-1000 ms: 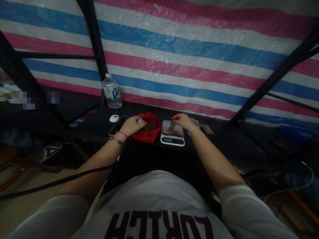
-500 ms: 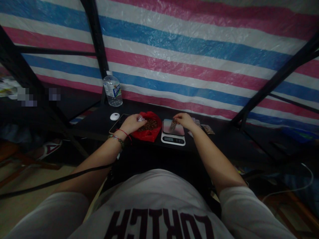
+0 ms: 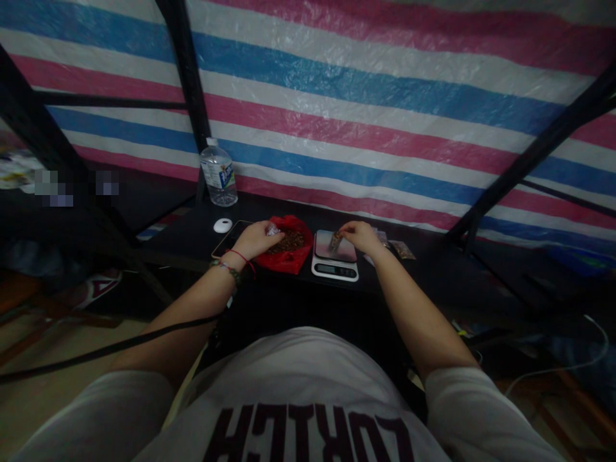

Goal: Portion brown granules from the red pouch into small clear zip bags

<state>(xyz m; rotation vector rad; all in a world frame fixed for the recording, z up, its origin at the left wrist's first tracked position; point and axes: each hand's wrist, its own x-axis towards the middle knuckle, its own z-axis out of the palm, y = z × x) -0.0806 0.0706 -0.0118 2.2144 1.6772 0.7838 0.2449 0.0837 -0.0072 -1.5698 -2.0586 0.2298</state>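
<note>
Far left on the dark table (image 3: 192,240), a water bottle (image 3: 219,174) stands upright against the striped tarp (image 3: 366,96), well clear of my work, with a small white puck (image 3: 222,225) and a phone (image 3: 230,239) lying flat just in front of it. My left hand (image 3: 253,239) rests at the near-left edge of the red bag (image 3: 289,252), fingers curled around something small and shiny, perhaps a bit of clear plastic; the light is too dim to be sure. The bag lies spread open so the brown pieces (image 3: 290,242) inside stay within reach. Just beside it sits the kitchen scale (image 3: 335,258), display turned toward me so I can read it. My right hand (image 3: 362,235) hangs over the scale's platform, fingertips pinched shut on a small filled packet (image 3: 335,240) held upright on the pan. Beyond that hand, a few more packets (image 3: 397,249) lie flat on the table, set apart from the scale.
</note>
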